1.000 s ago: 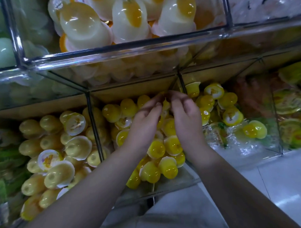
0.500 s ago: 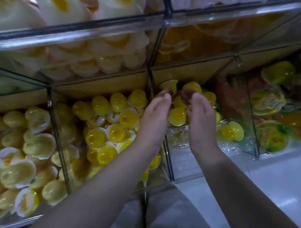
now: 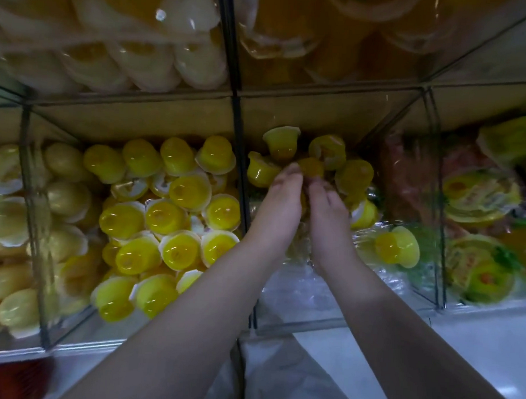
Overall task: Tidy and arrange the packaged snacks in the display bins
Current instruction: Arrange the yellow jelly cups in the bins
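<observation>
Small yellow jelly cups [image 3: 177, 223] fill a clear display bin left of a dark divider [image 3: 241, 180]. In the bin to its right [image 3: 311, 320], more yellow cups [image 3: 280, 143] are heaped at the back and a lone cup [image 3: 397, 248] lies on crinkled plastic. Both my hands are inside this right bin, side by side. My left hand [image 3: 281, 206] has its fingers stretched forward against the heap. My right hand [image 3: 328, 210] has its fingers curled round a cup at the heap's foot. A little yellow shows between the two palms.
Paler yellow cups [image 3: 10, 220] fill the far-left bin. Green and orange snack packs [image 3: 479, 207] sit in the far-right bin. Upper bins hold large white-and-yellow cups [image 3: 142, 46]. A red basket [image 3: 11, 378] is at the bottom left, with white floor [image 3: 474, 356] below.
Both hands moved from the divider into the right bin and reached deeper into the heap of cups. The view came closer, and the right fingers curled.
</observation>
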The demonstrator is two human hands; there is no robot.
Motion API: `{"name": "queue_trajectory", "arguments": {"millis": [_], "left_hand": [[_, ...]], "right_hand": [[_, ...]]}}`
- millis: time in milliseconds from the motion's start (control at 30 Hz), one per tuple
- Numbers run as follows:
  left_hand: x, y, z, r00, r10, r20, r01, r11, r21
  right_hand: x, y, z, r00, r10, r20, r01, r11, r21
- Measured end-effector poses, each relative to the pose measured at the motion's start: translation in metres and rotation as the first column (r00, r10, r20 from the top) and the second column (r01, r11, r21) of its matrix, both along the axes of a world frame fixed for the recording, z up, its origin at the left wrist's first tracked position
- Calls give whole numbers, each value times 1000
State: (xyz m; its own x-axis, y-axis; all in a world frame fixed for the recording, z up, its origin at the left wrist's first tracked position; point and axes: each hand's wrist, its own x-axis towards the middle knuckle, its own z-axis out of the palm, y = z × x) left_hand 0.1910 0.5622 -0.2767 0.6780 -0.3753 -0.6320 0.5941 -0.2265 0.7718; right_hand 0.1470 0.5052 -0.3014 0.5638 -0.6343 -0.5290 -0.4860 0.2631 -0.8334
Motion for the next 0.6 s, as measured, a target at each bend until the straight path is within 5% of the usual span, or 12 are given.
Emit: {"name": "queue_trajectory", "arguments": {"millis": [133,333,600], "left_hand": [[-4,-1,-18,991,99,-86,-98,995,26],[-7,5,-7,999,34,-22,-34,999,-10],[-12,27,7,996,-42,80,48,996,-75]], "right_hand": [[-5,-4,-8,996,84,2,-84,996,-5],[-12,-16,-12,964,263,45,-261,964,-53],[-28,-17,13,967,223,120,-217,974,-60]]}}
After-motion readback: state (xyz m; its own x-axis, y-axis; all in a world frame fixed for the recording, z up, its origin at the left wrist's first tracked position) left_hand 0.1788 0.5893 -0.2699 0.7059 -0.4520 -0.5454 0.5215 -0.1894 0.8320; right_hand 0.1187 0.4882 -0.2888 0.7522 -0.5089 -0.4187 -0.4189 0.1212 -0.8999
